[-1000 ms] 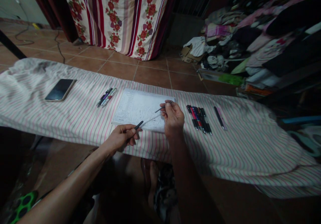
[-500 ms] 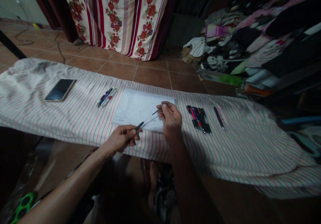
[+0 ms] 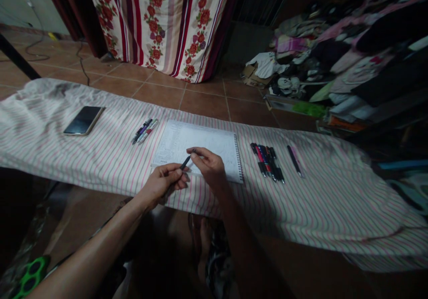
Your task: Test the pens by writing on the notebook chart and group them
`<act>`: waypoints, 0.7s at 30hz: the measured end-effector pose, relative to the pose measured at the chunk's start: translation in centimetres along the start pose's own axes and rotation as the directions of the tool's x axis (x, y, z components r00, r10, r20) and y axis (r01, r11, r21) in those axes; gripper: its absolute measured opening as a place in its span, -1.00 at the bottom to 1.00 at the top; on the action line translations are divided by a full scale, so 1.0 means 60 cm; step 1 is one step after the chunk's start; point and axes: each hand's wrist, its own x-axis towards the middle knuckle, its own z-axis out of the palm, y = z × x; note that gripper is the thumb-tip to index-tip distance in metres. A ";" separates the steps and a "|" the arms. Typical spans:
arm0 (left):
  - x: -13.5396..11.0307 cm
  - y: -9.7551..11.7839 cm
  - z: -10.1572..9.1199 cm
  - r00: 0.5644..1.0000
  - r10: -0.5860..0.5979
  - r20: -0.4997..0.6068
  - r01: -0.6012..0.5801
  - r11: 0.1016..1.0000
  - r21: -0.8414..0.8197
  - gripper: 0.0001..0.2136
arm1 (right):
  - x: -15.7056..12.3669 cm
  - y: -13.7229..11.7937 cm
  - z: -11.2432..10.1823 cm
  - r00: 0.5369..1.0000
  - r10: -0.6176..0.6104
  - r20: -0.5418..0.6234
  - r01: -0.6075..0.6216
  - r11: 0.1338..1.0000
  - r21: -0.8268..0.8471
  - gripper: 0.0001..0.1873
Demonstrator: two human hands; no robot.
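Note:
My left hand point(image 3: 169, 179) is closed around the dark barrel of a pen point(image 3: 185, 161), which points up and to the right. Just above it, the fingers of my right hand point(image 3: 210, 165) are pinched at the barrel's upper end. They hold a thin dark pen piece point(image 3: 194, 151), mostly hidden by the fingers. Whether this piece sits inside the barrel or only touches it, I cannot tell. Beneath both hands lies a spiral notebook point(image 3: 217, 140), its wire binding on the right.
Several pens point(image 3: 267, 161) lie right of the notebook, with a black pen point(image 3: 294, 160) beside a pink one farther right. More pens point(image 3: 144, 131) and a phone point(image 3: 84, 120) lie left. Striped cloth point(image 3: 334, 201) covers the surface. Clothes point(image 3: 361, 67) are heaped behind at right.
My right hand has moved left and down, bringing the thin dark piece to the end of the pen barrel. The left hand has stayed nearly in place.

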 end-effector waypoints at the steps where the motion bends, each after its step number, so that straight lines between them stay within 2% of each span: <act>1: 0.000 0.001 0.000 1.000 0.012 0.001 -0.012 1.000 0.002 -0.71 | -0.002 -0.001 0.002 1.000 -0.014 0.023 0.014 1.000 -0.023 -0.84; 4: 0.001 0.004 -0.001 0.999 0.048 0.012 -0.048 0.999 0.011 -0.72 | -0.004 -0.001 0.006 0.995 -0.031 0.093 0.035 0.999 -0.042 -0.81; 6: 0.001 0.006 0.000 0.998 0.064 0.010 -0.064 0.998 0.002 -0.74 | -0.002 0.002 0.004 0.997 -0.017 0.081 0.020 0.999 -0.028 -0.75; 10: 0.001 0.009 -0.001 0.999 0.043 -0.019 -0.044 0.999 -0.018 -0.76 | 0.011 0.021 -0.020 0.993 0.001 -0.116 -0.010 0.997 -0.083 -0.71; 14: 0.003 0.006 -0.004 0.999 0.018 -0.049 -0.020 0.999 -0.031 -0.78 | 0.019 0.043 -0.063 0.956 -0.099 -0.277 -0.020 0.918 -0.396 -0.76; 17: 0.004 0.005 -0.005 0.998 0.012 -0.059 -0.014 1.000 -0.025 -0.79 | 0.017 0.054 -0.085 0.954 -0.147 -0.262 -0.029 0.822 -0.568 -0.81; 21: 0.004 0.006 -0.005 0.998 0.003 -0.064 -0.004 1.000 -0.007 -0.80 | 0.010 0.057 -0.090 0.980 -0.101 -0.174 -0.038 0.757 -0.652 -0.83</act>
